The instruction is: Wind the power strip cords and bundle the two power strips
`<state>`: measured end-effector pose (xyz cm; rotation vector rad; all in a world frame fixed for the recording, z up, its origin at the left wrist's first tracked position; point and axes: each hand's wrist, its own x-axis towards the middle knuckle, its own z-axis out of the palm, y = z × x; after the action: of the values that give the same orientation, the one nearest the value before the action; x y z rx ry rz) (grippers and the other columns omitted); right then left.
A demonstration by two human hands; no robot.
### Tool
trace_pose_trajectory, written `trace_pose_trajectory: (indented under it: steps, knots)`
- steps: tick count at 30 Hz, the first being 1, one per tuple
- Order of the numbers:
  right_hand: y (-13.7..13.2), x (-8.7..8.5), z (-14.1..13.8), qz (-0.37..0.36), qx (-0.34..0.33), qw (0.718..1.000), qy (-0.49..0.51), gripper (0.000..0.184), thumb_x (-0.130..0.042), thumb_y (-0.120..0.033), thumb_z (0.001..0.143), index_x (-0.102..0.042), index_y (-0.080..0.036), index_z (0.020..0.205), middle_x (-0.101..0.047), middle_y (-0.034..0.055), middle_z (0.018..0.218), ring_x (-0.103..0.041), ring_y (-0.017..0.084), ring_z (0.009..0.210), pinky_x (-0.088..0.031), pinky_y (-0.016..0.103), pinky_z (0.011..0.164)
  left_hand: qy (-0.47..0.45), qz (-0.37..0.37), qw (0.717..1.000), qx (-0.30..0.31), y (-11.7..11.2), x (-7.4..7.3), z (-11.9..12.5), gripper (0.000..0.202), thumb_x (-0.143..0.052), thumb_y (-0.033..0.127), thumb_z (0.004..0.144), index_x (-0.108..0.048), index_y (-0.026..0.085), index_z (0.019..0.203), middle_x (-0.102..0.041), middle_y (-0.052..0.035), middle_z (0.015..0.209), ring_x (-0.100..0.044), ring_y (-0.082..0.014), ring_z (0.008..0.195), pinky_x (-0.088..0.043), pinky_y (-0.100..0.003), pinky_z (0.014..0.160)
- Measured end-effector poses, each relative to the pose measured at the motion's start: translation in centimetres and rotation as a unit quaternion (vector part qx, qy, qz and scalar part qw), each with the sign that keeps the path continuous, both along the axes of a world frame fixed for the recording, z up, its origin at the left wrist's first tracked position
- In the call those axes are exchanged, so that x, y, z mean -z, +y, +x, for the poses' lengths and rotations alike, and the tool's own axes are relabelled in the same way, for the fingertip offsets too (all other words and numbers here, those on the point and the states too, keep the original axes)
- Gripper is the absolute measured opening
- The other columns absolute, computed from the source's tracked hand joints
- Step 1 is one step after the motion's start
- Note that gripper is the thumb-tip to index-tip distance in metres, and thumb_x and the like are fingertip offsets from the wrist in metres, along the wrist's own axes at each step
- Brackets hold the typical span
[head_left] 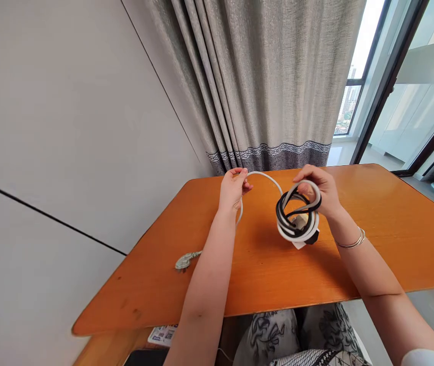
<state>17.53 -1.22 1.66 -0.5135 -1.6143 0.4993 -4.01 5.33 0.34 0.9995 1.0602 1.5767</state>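
Near the middle of the table, my left hand [235,187] pinches a white power cord [265,175] between thumb and fingers. One side of the cord runs right to a coil of black and white cable [298,212]. The other side drops behind my left forearm toward a pale plug [186,260] lying on the tabletop. My right hand [316,187] grips the top right of the coil and holds it above the table. A black and white block [310,238] hangs at the coil's lower side; its kind is not clear.
The orange wooden table [156,290] has a white wall panel [68,127] along its left. A grey curtain [274,91] hangs behind it, with a glass door [392,101] to the right. Below the front edge lie a dark flat object [144,357] and a printed packet [162,335].
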Motion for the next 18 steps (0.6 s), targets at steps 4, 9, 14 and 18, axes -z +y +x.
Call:
trace_pose_trajectory:
  steps: [4,9,14,18]
  knots:
    - [-0.2,0.9,-1.7,-0.002,-0.070,0.997,-0.024,0.042,-0.070,-0.063,0.084,-0.066,-0.021,0.084,-0.054,-0.0036,0.064,-0.045,0.009,0.051,-0.039,0.024,0.049,0.034,0.087,0.995,0.040,-2.2,-0.5,1.7,0.047,-0.088,0.042,0.063,-0.054,0.019,0.086,-0.056,0.0088,0.058,-0.056,-0.0077,0.048,-0.049,-0.021,0.055]
    - [0.0,1.2,-1.6,0.058,0.048,0.996,-0.057,0.045,-0.069,-0.068,0.082,-0.070,-0.023,0.084,-0.060,-0.0004,0.068,-0.054,0.015,0.061,-0.048,0.032,0.065,0.108,0.196,0.971,0.085,-5.3,-0.8,4.2,0.046,-0.086,0.054,0.065,-0.059,0.018,0.075,-0.065,0.0017,0.068,-0.064,-0.0113,0.057,-0.051,-0.024,0.060]
    - [0.5,0.7,-0.6,0.146,0.163,0.973,-0.069,0.056,-0.063,-0.080,0.078,-0.072,-0.027,0.093,-0.066,0.0067,0.088,-0.062,0.027,0.099,-0.047,0.045,0.095,0.163,0.261,0.945,0.106,-6.8,-0.7,5.3,0.038,-0.076,0.056,0.078,-0.069,0.018,0.080,-0.074,-0.0044,0.080,-0.070,-0.0171,0.076,-0.056,-0.029,0.076]
    - [0.8,0.7,0.6,0.070,0.172,0.974,-0.128,0.068,-0.045,-0.085,0.084,-0.069,-0.025,0.104,-0.065,0.0057,0.087,-0.062,0.021,0.081,-0.048,0.035,0.075,0.177,0.285,0.932,0.134,-6.6,-0.4,5.2,0.037,-0.070,0.055,0.084,-0.074,0.019,0.090,-0.077,-0.0082,0.097,-0.072,-0.0211,0.093,-0.056,-0.034,0.090]
